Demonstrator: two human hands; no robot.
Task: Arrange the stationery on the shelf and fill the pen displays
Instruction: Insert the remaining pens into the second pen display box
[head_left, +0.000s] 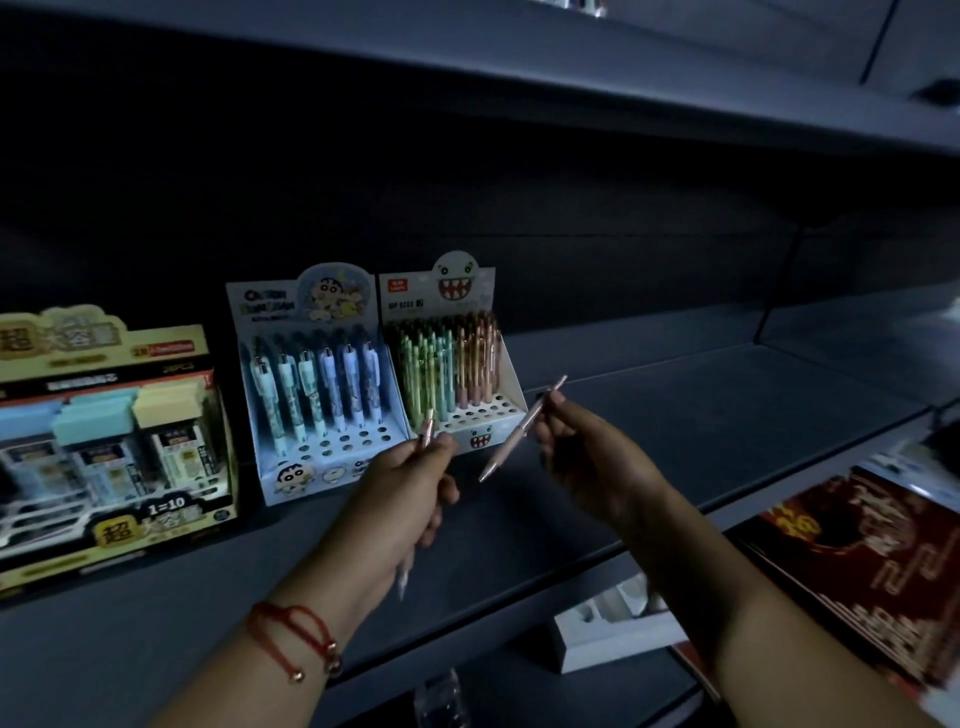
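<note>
Head view — left hand hides most of its pen.

Refill box cut off at left edge, print blurred. Red book cropped right. My left hand hides its pen's middle.

At the left of the frame, the yellow refill box bore "1=10" on its lower front, beside a large "超" in a yellow panel. In the middle, the monster-faced pen display carried a code like "MP 9261" on its header card, though blur left the digits uncertain.
</note>
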